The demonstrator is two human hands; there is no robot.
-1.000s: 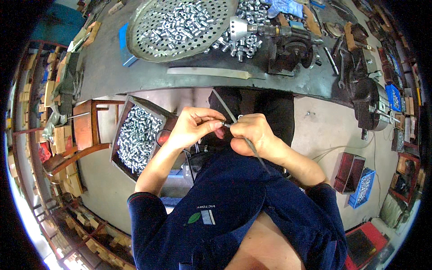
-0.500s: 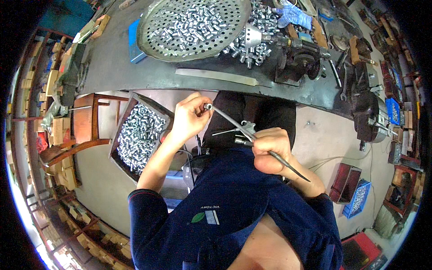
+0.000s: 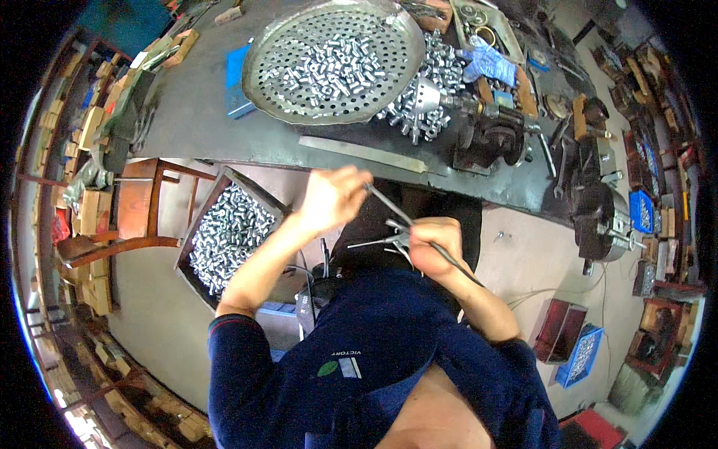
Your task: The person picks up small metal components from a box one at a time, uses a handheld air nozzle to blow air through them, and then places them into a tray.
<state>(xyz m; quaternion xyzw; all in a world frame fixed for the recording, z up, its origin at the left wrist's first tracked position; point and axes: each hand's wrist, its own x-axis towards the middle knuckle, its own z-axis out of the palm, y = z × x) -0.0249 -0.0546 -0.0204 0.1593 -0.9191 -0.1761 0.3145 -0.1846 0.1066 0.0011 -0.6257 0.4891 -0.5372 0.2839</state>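
Closer together in the head view than half a second ago, the bare left hand (image 3: 334,198) and the bare right hand (image 3: 437,243) are near the centre of the frame, with a slim dark-grey metal rod (image 3: 390,203) slanting between them. It should handle as stiff, fairly light and hard to break, perhaps slippery where smooth; the middle of its shaft looks the best place to take hold. There the right hand is clenched round it, while the left hand curls at its upper end, too blurred to tell whether it pinches the rod or some small part. The rod looks dull and nearly straight, its lower end running down toward the right forearm (image 3: 486,307). Partly hidden by the right hand is a silver pronged metal object (image 3: 398,238); left of centre, a dark open-topped box (image 3: 263,196) holds shiny silver metal fittings (image 3: 230,236).
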